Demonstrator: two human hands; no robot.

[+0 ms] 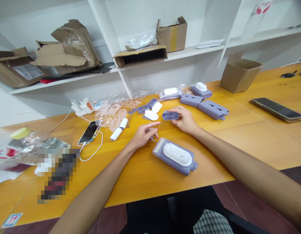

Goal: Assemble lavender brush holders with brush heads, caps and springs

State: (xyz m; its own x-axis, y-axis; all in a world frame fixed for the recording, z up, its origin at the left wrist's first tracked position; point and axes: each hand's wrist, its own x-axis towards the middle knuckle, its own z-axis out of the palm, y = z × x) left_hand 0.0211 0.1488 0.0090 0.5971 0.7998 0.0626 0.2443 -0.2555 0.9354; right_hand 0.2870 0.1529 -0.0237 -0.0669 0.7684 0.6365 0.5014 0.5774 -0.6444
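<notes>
My right hand [185,121] grips a small purple oval cap [167,114] with its open side showing. A thin coil spring [162,123] stretches from this part toward my left hand [144,134]. The fingers of that hand are curled in around the spring's near end, though their exact contact is hard to see. A small greyish piece [153,139] sticks out below the left fingers. Just in front of my hands lies a purple case [159,150] with a white bristled oval brush head [177,154] on top.
Behind my hands lie white oval pieces [151,115], purple caps [143,109], loose springs [129,119] and clear plastic wrap [109,112]. Purple perforated shells [212,109] are at back right. A charging phone [90,132], white cylinders [119,129], another phone [278,109] and a cardboard box [240,73] surround them.
</notes>
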